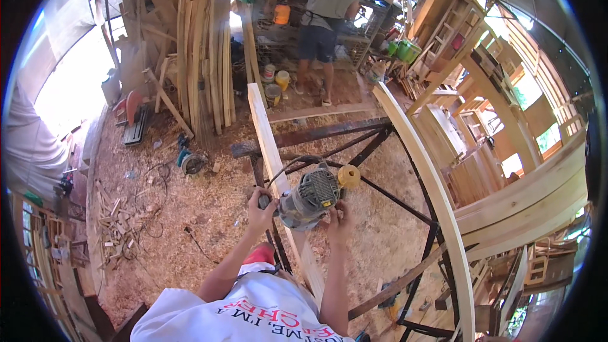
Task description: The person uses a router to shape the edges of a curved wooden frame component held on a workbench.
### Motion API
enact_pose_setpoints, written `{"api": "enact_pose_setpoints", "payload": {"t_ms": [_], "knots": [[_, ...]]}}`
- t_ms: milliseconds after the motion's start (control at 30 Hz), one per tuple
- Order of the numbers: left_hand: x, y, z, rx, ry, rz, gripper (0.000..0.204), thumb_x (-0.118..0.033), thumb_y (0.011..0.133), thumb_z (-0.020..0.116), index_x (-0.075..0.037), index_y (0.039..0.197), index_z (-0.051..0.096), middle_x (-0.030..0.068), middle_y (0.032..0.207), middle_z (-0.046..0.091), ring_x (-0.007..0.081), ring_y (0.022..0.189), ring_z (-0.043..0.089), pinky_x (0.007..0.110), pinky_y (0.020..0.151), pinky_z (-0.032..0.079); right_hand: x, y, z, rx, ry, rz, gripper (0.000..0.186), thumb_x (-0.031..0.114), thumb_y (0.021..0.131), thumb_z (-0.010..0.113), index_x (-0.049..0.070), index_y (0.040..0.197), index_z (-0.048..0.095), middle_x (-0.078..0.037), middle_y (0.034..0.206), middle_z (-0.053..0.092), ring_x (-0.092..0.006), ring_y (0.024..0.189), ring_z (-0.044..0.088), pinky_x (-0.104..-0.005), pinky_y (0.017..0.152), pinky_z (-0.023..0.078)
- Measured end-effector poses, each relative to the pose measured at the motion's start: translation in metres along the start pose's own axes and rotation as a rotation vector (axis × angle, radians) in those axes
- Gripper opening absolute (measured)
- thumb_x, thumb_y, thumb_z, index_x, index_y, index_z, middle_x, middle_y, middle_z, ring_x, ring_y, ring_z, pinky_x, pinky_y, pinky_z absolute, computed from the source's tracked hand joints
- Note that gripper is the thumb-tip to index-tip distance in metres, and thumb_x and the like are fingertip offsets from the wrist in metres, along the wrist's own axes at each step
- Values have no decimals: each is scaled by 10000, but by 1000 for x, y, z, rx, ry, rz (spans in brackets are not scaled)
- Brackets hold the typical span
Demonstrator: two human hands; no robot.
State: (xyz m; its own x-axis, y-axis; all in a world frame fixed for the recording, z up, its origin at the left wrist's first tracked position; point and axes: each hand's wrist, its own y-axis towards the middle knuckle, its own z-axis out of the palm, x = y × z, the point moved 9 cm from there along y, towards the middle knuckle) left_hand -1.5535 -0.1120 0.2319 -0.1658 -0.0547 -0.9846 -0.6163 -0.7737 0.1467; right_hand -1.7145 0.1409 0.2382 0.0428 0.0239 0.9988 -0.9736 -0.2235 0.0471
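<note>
A grey router (316, 190) with a dark vented top sits on a long pale wooden board (269, 133). My left hand (259, 214) is closed around the dark knob on its left side. At the right side my right hand (340, 221) has its fingers curled against the router, though the grip itself is partly hidden. A round yellow piece (349, 177) shows beside the router's top, and a dark cord curves away from its upper left. The board lies across a dark metal frame (304, 135) and runs back toward my body.
Another long board (430, 183) rests along the frame's right side. A power tool (192, 162) and wood scraps (120, 231) lie on the sawdust-covered floor to the left. Tall planks (202, 44) stand behind. A person (326, 6) works at the far bench. Wooden furniture (453, 139) is at right.
</note>
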Motion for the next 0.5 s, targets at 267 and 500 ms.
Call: {"api": "enact_pose_setpoints", "payload": {"t_ms": [267, 500], "knots": [[-16, 0, 3, -24, -14, 37, 218, -69, 802, 720, -53, 922, 538, -2, 787, 500, 93, 720, 476, 274, 648, 402, 31, -1, 11, 27, -142, -103, 244, 5, 961, 620, 9, 1203, 589, -62, 1069, 601, -96, 814, 617, -240, 568, 547], [-8, 2, -2, -40, 6, 36, 209, -73, 797, 720, -51, 905, 543, 2, 796, 508, 97, 723, 484, 276, 651, 407, 34, 0, 15, 82, -102, -174, 237, 27, 970, 624, -3, 1204, 603, -56, 1122, 573, -108, 833, 629, -236, 582, 572]]}}
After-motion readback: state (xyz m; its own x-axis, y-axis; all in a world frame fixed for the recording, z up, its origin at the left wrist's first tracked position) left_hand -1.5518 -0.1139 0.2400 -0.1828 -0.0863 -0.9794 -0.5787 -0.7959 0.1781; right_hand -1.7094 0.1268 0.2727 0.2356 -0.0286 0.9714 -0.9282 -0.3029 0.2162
